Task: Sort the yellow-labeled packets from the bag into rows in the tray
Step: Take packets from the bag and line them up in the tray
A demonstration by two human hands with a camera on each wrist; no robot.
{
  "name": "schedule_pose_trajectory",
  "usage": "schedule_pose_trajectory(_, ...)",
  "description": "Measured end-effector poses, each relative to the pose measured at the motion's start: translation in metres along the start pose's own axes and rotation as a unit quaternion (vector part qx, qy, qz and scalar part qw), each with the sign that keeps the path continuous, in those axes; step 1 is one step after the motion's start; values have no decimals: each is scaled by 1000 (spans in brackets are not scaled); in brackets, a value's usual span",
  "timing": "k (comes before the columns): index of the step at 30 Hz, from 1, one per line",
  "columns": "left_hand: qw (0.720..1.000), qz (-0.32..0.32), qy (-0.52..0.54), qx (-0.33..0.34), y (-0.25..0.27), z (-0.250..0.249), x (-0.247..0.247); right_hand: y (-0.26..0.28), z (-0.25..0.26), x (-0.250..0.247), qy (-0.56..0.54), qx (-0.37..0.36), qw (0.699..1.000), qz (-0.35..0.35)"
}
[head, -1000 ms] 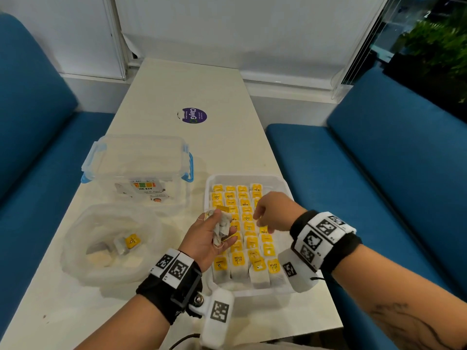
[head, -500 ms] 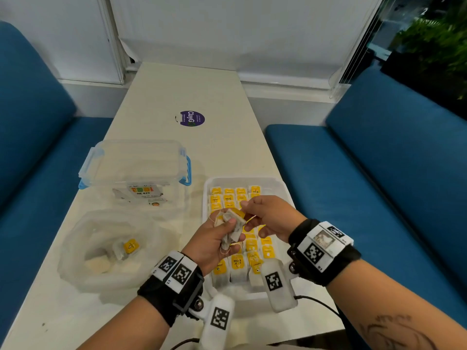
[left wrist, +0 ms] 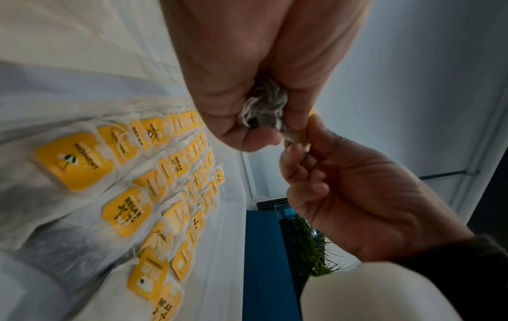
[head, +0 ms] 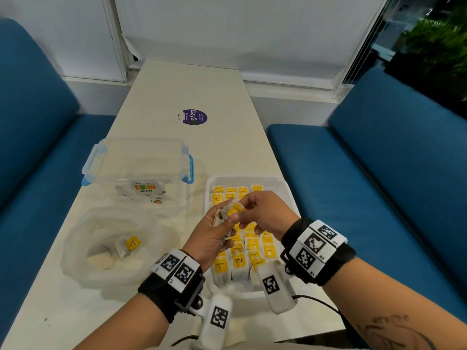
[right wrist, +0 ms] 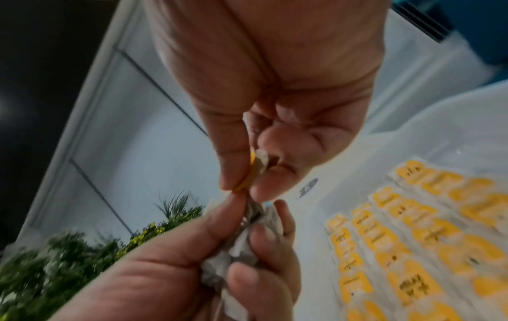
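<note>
A white tray point(head: 285, 188) on the table holds several rows of yellow-labeled packets point(head: 252, 245), also seen as rows of packets point(left wrist: 125, 214). Above the tray my left hand point(head: 214, 232) grips a small bunch of packets point(head: 223, 214) in its curled fingers. My right hand point(head: 255, 208) pinches the top packet of that bunch point(head: 235, 210) by its yellow label. In the right wrist view the label point(right wrist: 254, 171) sits between thumb and forefinger. The clear plastic bag point(head: 75, 251) lies left of the tray with one yellow-labeled packet point(head: 132, 243) inside.
A clear lidded box with blue latches point(head: 137, 168) stands behind the bag. A purple sticker point(head: 194, 116) is farther up the white table. Blue benches point(head: 379, 188) run along both sides. The table's near edge is just below my wrists.
My right hand left the tray's rows and came up to the bunch in my left hand, then pinched the top packet. Both hands rose slightly.
</note>
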State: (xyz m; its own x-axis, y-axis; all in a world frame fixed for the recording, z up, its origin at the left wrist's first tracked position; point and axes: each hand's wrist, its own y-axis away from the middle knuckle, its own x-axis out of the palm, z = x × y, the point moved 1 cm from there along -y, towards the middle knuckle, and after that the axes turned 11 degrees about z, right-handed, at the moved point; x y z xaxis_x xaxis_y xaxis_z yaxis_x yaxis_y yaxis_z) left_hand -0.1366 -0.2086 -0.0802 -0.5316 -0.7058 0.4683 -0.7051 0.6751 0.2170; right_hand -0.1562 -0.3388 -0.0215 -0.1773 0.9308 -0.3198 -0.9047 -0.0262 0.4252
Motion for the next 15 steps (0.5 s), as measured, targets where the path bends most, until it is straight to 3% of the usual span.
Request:
schedule_pose_trajectory(5, 999, -35, 12, -2, -2, 1, -7, -1, 2, -6, 103, -54, 990, -77)
schedule_pose_trajectory(9, 994, -85, 70, 9, -4, -1, -14, -2, -3, -15, 198, -58, 969, -136)
schedule_pose_trajectory(13, 990, -108, 92, 14, -3, -3, -19, -1, -17, -22, 237, 37, 971, 4)
schedule_pose_trajectory(15, 990, -109, 92, 16, -3, -4, -21, -1, -22, -25, 259, 68, 963, 32)
